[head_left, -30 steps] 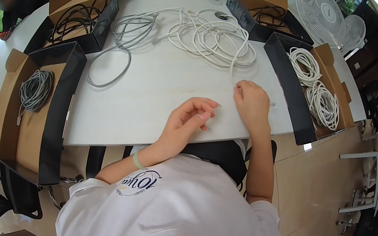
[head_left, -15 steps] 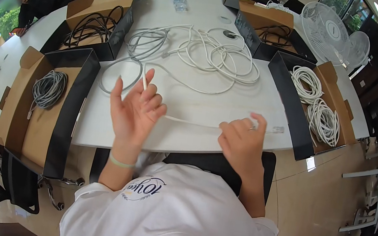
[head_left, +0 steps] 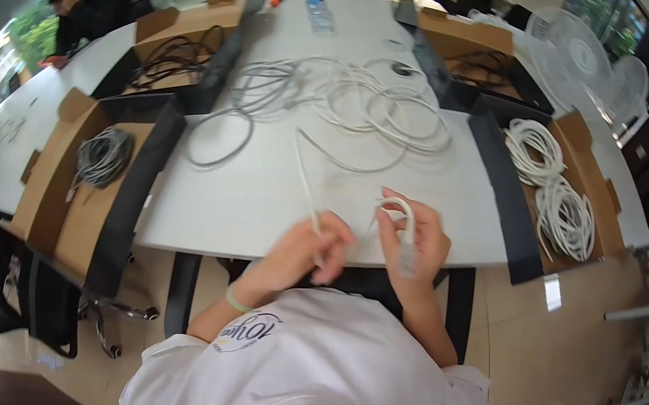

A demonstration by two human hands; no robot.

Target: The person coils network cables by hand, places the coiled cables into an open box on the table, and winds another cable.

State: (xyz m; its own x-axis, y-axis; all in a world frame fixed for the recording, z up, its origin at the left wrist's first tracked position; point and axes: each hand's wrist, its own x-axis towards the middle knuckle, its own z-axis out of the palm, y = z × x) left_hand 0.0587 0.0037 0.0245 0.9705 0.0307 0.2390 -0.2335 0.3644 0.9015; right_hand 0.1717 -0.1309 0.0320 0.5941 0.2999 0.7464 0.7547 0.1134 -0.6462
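- Your right hand [head_left: 416, 237] closes on the white cable [head_left: 308, 182] above the tabletop [head_left: 228, 212], near its near edge and right of the middle; the cable bends over your fingers, and the plug [head_left: 407, 261] hangs against your palm.
- Your left hand [head_left: 308, 250] hovers over the near edge with its fingers curled around a strand of the same cable; blur hides how firmly they press.
- From your left fingers the strand runs up toward the far edge, turns sharply, then sweeps right to the white loops [head_left: 338, 95] lying loose in the tabletop's far half.
- Expect the cable to be light and springy: it bends into broad curves easily, but probably resists tight folds and tends to uncurl once released.
- Its smooth jacket may slide through loose fingers, so pinch it between thumb and forefinger, on the straight run rather than at a kink.
- Treat the plug as the fragile part; take hold of the jacket just behind it instead of pulling on the tip.
- A grey cable [head_left: 248, 138] lies just left of the white loops and could snag them.
- At the near right corner, a box [head_left: 490, 179] holds coiled white cables [head_left: 565, 215]; at the near left corner, another box [head_left: 138, 197] holds a grey coil [head_left: 103, 157].
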